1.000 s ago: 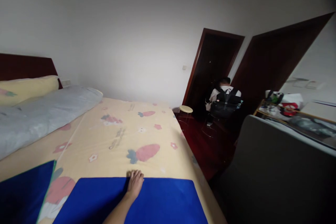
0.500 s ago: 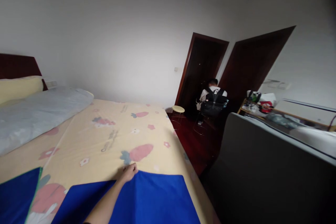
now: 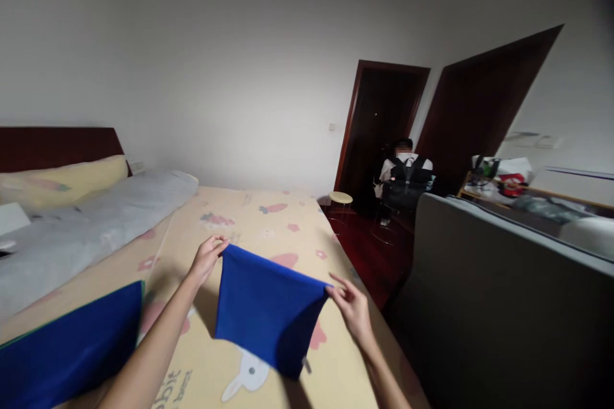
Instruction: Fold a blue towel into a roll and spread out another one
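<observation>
A blue cloth [image 3: 268,307] hangs stretched between my two hands above the bed, its upper edge sloping down to the right. My left hand [image 3: 207,259] pinches its upper left corner. At the upper right corner, my right hand [image 3: 350,303] grips the fabric between thumb and fingers. A small pale tag hangs near the cloth's lower right corner. To the left, another blue cloth [image 3: 71,345] with a green edge lies on the bed, partly behind my left forearm.
The bed [image 3: 268,230] has a yellow sheet with strawberry, flower and rabbit prints. A grey blanket [image 3: 105,217] and a yellow pillow [image 3: 71,182] lie left. A dark panel [image 3: 499,307] stands right. Beyond are a stool [image 3: 340,197] and a seated person [image 3: 405,172].
The nearer blue cloth was on the bed with one hand at its edge. Now it is lifted and held at two corners, and my right hand has come into view.
</observation>
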The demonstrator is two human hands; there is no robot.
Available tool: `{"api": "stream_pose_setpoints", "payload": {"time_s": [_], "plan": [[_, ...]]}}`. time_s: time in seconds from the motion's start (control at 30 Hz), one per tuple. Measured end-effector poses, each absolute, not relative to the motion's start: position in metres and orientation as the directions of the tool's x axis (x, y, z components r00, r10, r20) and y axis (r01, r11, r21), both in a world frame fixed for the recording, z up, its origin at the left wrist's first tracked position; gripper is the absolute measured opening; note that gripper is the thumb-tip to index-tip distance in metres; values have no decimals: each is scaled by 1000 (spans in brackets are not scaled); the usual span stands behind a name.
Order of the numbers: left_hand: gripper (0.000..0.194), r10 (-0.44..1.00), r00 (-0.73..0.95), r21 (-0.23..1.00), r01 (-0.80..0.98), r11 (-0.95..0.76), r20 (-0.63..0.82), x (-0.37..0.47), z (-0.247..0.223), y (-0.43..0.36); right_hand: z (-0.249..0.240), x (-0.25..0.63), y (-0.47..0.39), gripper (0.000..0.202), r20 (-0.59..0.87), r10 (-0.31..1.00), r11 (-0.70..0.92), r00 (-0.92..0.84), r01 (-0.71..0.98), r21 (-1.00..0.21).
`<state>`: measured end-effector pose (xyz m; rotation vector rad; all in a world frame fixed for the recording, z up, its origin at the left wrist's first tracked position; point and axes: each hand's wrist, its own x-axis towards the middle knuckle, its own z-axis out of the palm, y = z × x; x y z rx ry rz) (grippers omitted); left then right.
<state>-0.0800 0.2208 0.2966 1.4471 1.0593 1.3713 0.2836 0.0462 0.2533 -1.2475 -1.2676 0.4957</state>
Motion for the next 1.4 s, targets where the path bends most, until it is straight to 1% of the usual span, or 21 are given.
{"api": "stream_pose_setpoints", "payload": {"time_s": [0.07,0.13,0.3,0.4,0.53,0.7,0.83,0.93,1.1,1.2,1.27,1.33,1.4], "plan": [[59,960,41,961,18,-278,277,-96,313,208,283,286,65,64,437,865,345,247,341,-875],[57,959,55,960,22,-278,277,-109,325,198,303,287,81,63,451,869,363,203,359,-860],[55,954,105,957,48,-285,279,-132,344,181,326,284,108,58,493,852,387,179,420,-821],[53,951,130,952,87,-294,281,-141,348,178,334,281,113,44,519,833,367,190,512,-777],[40,949,118,934,179,-308,291,-147,347,185,340,278,116,20,549,813,294,196,675,-677],[30,932,82,885,296,-360,352,-150,342,203,340,271,124,5,561,804,182,196,818,-546],[28,895,63,818,382,-431,442,-146,337,221,339,266,142,3,603,780,185,166,859,-477],[27,874,73,778,425,-464,481,-138,337,237,341,264,162,10,638,755,215,149,864,-455],[29,848,100,725,473,-500,520,-140,346,250,350,276,176,18,732,678,346,67,850,-398],[26,855,182,700,505,-505,486,-155,336,232,340,288,154,21,765,644,422,-5,836,-350],[22,861,253,686,523,-505,441,-163,313,207,319,292,126,22,766,640,459,-58,828,-322],[14,869,320,676,546,-495,378,-164,276,174,281,291,92,21,755,646,486,-112,823,-294],[6,881,371,662,587,-467,293,-157,229,138,227,285,58,21,737,654,508,-173,822,-257]]}}
